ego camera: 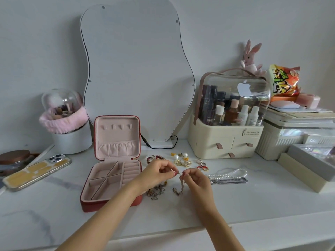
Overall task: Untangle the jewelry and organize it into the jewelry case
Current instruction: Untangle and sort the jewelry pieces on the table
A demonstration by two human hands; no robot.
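The red jewelry case (110,178) lay open on the white marble-patterned counter (235,205), its pink lid propped upright and its divided tray compartments holding nothing visible. Just right of the case, the left hand (155,173) and right hand (196,179) each pinched one thin chain (181,185) between fingertips, holding it above the counter so that its tangled lower end hung down to the surface. A second knot of chains (155,192) lay under the left wrist. Farther back sat a beaded bracelet (154,158), pearl and gold earrings (181,159) and several rings (202,164); a pearl necklace (230,173) and a dark metal chain (229,181) stretched out to the right. A cream cosmetics organizer (226,142) with a clear dome held bottles, and a white tub (71,140) with a pink headband held makeup brushes
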